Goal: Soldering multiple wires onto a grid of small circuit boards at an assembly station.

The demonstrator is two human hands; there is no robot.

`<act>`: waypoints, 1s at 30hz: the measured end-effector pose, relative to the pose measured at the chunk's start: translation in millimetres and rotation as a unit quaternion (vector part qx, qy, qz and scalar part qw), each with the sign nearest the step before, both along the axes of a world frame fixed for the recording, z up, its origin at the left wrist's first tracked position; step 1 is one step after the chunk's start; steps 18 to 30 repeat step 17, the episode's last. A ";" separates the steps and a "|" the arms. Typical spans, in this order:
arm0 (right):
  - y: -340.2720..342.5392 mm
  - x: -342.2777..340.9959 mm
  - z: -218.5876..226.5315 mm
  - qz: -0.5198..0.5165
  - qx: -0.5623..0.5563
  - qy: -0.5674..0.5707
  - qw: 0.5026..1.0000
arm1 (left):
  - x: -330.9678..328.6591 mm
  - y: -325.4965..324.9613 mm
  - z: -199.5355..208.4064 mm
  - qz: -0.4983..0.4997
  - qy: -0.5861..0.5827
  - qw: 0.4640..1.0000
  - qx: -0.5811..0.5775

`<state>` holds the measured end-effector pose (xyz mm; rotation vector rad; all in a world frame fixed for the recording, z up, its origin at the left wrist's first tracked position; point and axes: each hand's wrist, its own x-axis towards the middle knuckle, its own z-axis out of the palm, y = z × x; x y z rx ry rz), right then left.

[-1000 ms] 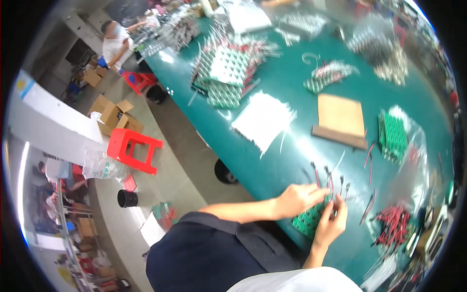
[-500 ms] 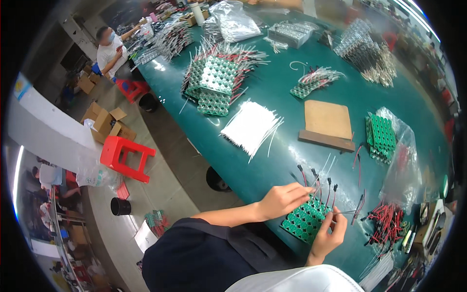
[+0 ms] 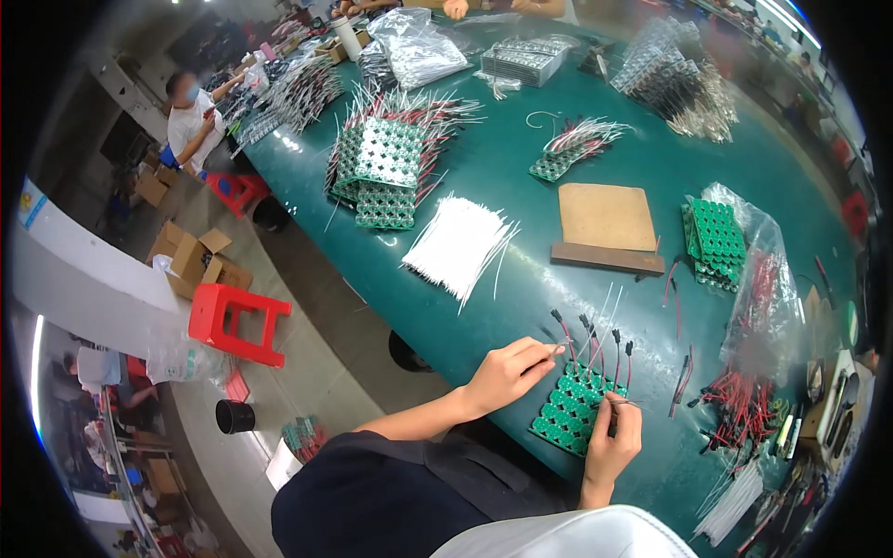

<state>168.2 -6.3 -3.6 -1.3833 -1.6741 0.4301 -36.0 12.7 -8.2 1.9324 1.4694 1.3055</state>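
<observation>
A green circuit board [image 3: 569,409] with rows of round pads lies at the table's near edge. From its far edge stand red-and-black wire leads [image 3: 592,337] with black plugs, and thin white wires [image 3: 609,321] rise among them. At the board's upper left, my left hand [image 3: 507,377] has its thumb and forefinger pinched together; a thin dark sliver shows at the tips, too small to name. Over the board's right side, my right hand [image 3: 614,445] is closed in a pinch too, and a short thin grey piece sticks out past its fingertips.
White wires [image 3: 460,246] lie in a pile beyond the board, near a brown board with a wooden bar [image 3: 607,259]. Stacked green boards [image 3: 716,240], a plastic bag and red leads [image 3: 744,400] are at right. Wired boards [image 3: 386,163] stand farther back. A red stool [image 3: 240,321] is left.
My left hand has drawn back leftward from the leads. The right hand has shifted left over the board, and less of the thin grey piece shows. The whole view has shifted slightly.
</observation>
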 end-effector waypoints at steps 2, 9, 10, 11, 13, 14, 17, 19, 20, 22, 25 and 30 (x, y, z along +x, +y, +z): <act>-0.6 -1.3 5.6 0.000 -0.025 0.006 1.000 | -0.5 -0.9 -0.9 -0.003 -0.010 1.000 -0.006; 2.2 -6.4 8.5 -0.023 -0.049 0.058 0.997 | -3.7 1.3 1.8 0.001 -0.016 1.000 0.001; 3.9 -3.2 1.6 -0.021 -0.030 0.053 0.998 | -4.0 1.3 3.9 -0.003 -0.017 1.000 -0.017; 4.2 -2.6 2.7 -0.020 -0.037 0.050 0.998 | -4.2 2.1 3.5 -0.002 -0.021 0.999 -0.024; 5.3 -2.0 7.6 -0.024 -0.078 0.101 0.992 | -4.4 2.3 2.2 0.003 -0.030 1.000 0.009; 5.4 -0.8 9.5 -0.024 -0.092 0.113 0.989 | -3.7 1.8 3.6 0.005 -0.037 0.999 -0.012; 5.5 1.7 7.3 -0.021 -0.090 0.146 0.985 | -0.8 0.4 -1.3 0.010 -0.070 0.997 -0.007; 5.5 1.7 7.3 -0.021 -0.090 0.146 0.985 | -0.8 0.4 -1.3 0.010 -0.070 0.997 -0.007; 5.5 1.7 7.3 -0.021 -0.090 0.146 0.985 | -0.8 0.4 -1.3 0.010 -0.070 0.997 -0.007; 5.5 1.7 7.3 -0.021 -0.090 0.146 0.985 | -0.8 0.4 -1.3 0.010 -0.070 0.997 -0.007; 5.5 1.7 7.3 -0.021 -0.090 0.146 0.985 | -0.8 0.4 -1.3 0.010 -0.070 0.997 -0.007; 5.5 1.7 7.3 -0.021 -0.090 0.146 0.985 | -0.8 0.4 -1.3 0.010 -0.070 0.997 -0.007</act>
